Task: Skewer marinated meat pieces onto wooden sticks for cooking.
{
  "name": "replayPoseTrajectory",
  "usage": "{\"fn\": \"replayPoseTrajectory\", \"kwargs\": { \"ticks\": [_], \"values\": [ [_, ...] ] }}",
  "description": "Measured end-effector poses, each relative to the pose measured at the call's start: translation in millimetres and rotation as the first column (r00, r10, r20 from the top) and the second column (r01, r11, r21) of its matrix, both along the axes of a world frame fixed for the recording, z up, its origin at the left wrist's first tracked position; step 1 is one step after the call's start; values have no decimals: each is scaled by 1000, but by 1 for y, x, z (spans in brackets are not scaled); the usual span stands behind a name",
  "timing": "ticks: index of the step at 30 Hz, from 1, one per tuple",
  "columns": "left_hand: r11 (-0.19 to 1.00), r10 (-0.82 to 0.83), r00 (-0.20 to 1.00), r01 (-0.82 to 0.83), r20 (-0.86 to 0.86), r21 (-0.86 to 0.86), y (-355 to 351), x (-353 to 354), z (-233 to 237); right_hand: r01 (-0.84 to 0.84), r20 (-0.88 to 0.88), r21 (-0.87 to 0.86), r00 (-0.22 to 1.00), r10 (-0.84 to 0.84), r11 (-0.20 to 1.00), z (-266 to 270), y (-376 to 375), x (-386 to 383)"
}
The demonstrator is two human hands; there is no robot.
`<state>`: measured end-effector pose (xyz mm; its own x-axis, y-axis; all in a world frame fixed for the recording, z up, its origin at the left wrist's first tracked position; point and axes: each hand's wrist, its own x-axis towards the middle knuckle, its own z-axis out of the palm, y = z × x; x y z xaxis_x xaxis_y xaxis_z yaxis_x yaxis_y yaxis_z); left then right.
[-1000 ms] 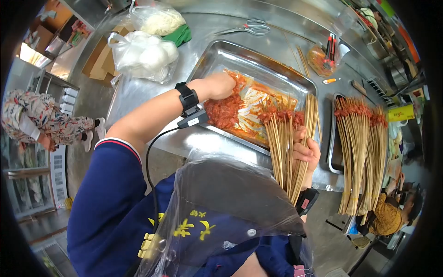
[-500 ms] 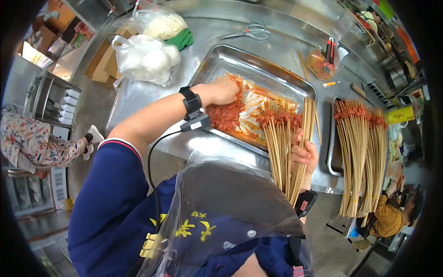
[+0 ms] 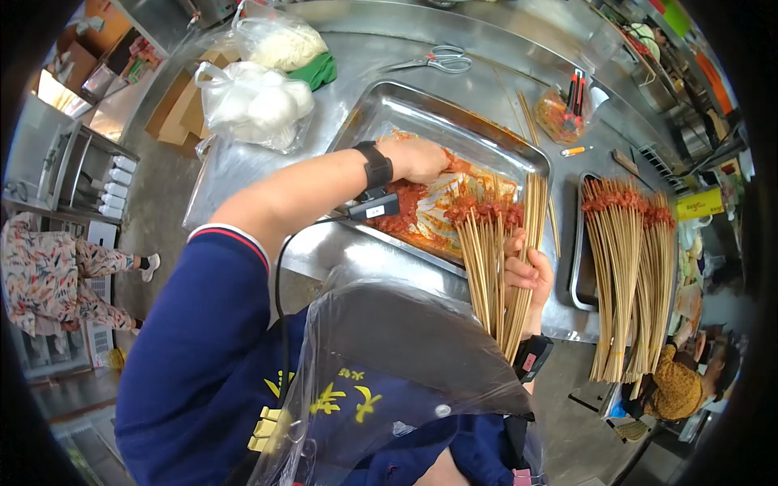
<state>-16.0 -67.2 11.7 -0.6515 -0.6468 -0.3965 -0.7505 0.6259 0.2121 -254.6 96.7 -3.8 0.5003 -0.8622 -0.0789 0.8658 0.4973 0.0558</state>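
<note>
**Hands at the meat tray**

Your right hand [image 3: 527, 271]: fingers clamped round the skewers [image 3: 490, 267], loaded tips over the tray [image 3: 381, 101]. Left hand [image 3: 417, 158]: fingers curled on the meat [image 3: 401, 211], grip unclear. Meat looks soft and slippery, so pinch firmly. Skewers look stiff and light, so hold mid-shaft.

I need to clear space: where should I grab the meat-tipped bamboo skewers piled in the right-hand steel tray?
Grip the meat-tipped bamboo skewers around their bare stick ends, coming from the near side. Those ends stick out past the near edge of the rectangular steel tray, free to clasp, while the red meat sits at the far tips.
</note>
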Motion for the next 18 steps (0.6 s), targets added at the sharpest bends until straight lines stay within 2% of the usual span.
{"fn": "replayPoseTrajectory", "kwargs": {
  "ticks": [3, 6, 10, 11, 13, 15, 16, 17, 18],
  "values": [
    [1000, 25, 999, -24, -35, 17, 5, 22, -3, -15, 6, 40, 1000, 15, 999, 7, -2, 4],
    [1000, -29, 999, 29, -15, 8, 12, 46, 2, -32, -25, 31, 999, 33, 999, 4, -4, 4],
    [985, -46, 967, 2, -251, -171, 34, 69, 0, 6, -90, 42, 996, -3, 999, 5, 0, -1],
    [1000, 10, 925, -11, -379, 2, 60, 68, 39, -16, -108, 2, 994, 16, 1000, 1, -7, -4],
    [986, -75, 873, -7, -482, -166, 84, 82, 23, -148, -113, -86, 984, 138, 985, -9, -35, 27],
    [932, -238, 877, 86, -418, -351, 111, 63, 2, -200, -304, -56, 937, 174, 978, 1, -35, 49],
    [921, -276, 883, 131, -379, -366, 110, 42, -16, -224, -442, -56, 880, 177, 973, 7, -33, 60],
    [940, -258, 882, 136, -393, -312, 98, 22, -40, -246, -551, -55, 815, 176, 968, 13, -31, 68],
    [923, -311, 854, 168, -416, -346, 92, -5, -58, -274, -645, -46, 742, 181, 960, 18, -23, 75]
  ]
}}
